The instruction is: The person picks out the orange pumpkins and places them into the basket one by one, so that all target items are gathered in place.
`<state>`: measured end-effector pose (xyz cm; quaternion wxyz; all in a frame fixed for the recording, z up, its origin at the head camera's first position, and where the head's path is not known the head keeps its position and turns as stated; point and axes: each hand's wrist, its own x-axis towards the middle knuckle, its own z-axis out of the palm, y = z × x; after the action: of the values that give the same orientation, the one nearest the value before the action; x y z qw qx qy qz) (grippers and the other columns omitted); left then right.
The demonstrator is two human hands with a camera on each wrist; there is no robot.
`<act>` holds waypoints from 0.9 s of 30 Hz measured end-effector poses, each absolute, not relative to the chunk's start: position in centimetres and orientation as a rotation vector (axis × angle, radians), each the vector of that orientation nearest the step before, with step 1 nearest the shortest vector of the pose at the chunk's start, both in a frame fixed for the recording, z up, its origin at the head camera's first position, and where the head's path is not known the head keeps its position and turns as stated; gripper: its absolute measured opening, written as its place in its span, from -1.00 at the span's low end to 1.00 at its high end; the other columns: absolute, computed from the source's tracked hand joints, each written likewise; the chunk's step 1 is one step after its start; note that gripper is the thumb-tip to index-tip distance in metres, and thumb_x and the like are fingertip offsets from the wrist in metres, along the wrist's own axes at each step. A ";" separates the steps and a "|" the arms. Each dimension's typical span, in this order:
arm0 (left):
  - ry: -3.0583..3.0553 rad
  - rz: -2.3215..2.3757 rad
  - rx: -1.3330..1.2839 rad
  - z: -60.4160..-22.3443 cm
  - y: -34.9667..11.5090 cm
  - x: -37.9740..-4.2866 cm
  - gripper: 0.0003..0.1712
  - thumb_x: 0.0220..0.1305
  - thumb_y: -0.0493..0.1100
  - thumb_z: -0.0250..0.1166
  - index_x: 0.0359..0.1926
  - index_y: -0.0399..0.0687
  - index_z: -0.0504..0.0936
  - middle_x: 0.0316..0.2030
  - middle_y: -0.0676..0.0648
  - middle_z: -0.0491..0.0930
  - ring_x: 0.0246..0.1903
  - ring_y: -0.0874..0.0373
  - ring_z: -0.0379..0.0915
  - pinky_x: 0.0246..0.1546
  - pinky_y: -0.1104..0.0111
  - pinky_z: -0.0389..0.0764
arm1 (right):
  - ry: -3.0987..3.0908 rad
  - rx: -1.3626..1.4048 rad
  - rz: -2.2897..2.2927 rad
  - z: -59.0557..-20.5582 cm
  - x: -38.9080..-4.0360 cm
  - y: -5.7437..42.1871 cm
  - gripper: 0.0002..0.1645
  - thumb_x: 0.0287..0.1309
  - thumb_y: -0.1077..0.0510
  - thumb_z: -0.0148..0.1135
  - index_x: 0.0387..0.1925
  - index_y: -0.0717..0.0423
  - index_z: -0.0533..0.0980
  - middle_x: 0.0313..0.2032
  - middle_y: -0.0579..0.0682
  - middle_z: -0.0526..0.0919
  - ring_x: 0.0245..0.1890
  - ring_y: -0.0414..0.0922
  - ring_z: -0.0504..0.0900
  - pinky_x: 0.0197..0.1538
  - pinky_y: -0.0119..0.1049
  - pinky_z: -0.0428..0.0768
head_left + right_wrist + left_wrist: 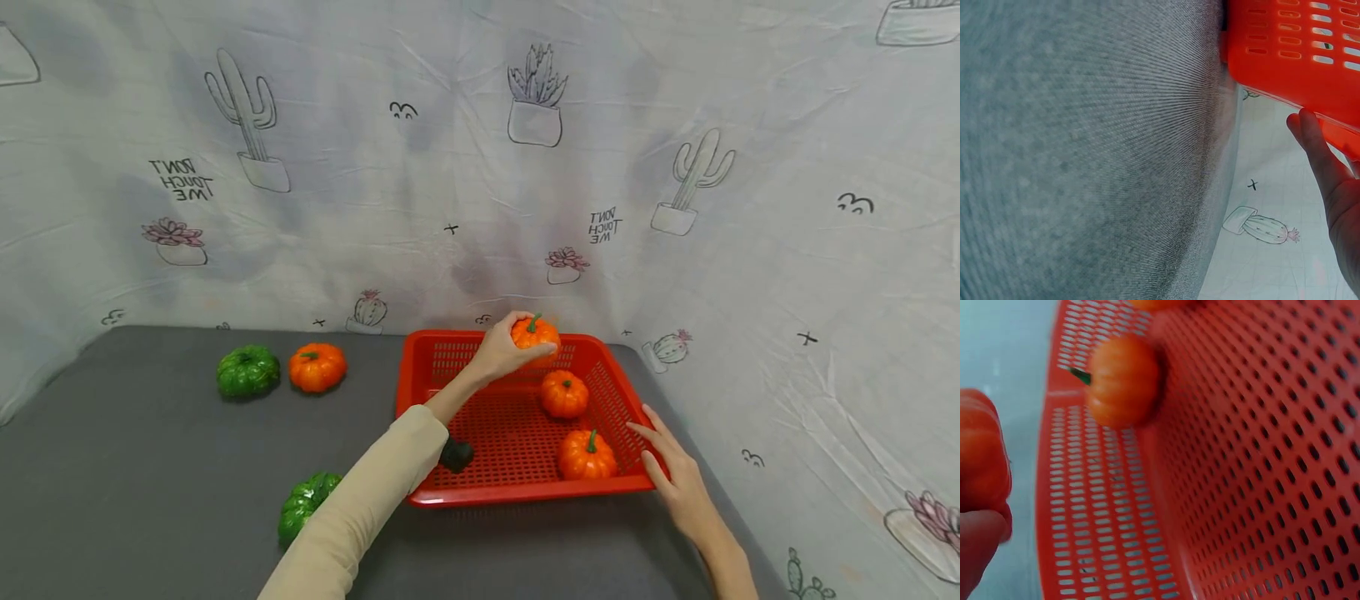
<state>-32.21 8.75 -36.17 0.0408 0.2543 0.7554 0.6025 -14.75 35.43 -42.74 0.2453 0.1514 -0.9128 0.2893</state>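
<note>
My left hand (pixel 504 348) grips a small orange pumpkin (pixel 535 335) with a green stem, held up over the far side of a red plastic basket (pixel 487 492). In the left wrist view, the thumb (pixel 982 540) presses against that pumpkin's side. Inside the basket, toward its right, lie two more orange pumpkins, one farther back (pixel 564 394) and one at the near right corner (pixel 587 455). At the basket's right rim, my right hand (pixel 678 479) rests with extended fingers touching the edge; the right wrist view shows fingertips (pixel 1307 119) against the red wall.
On the grey table (pixel 150 483) to the left sit a green pumpkin (pixel 248 372) and an orange pumpkin (pixel 317 367). Another green pumpkin (pixel 303 504) is partly hidden by my left sleeve (pixel 367 508). A patterned cloth (pixel 420 192) hangs behind and to the right.
</note>
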 end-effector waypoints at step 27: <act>2.448 1.319 0.737 -39.3 8.4 -32.1 -0.23 0.11 -0.02 0.44 0.31 -0.10 0.39 0.19 -0.22 0.39 0.06 -0.10 0.42 0.02 0.16 0.51 | -2.466 0.449 0.812 -42.6 -14.8 35.1 -0.58 0.23 0.35 0.07 0.13 0.18 0.50 0.36 0.14 0.27 0.24 -0.35 0.27 0.15 -0.73 0.09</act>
<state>-32.10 8.38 -39.32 0.1320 0.2539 0.8436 0.4544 -14.76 35.14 -42.59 0.2507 0.1651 -0.9060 0.2984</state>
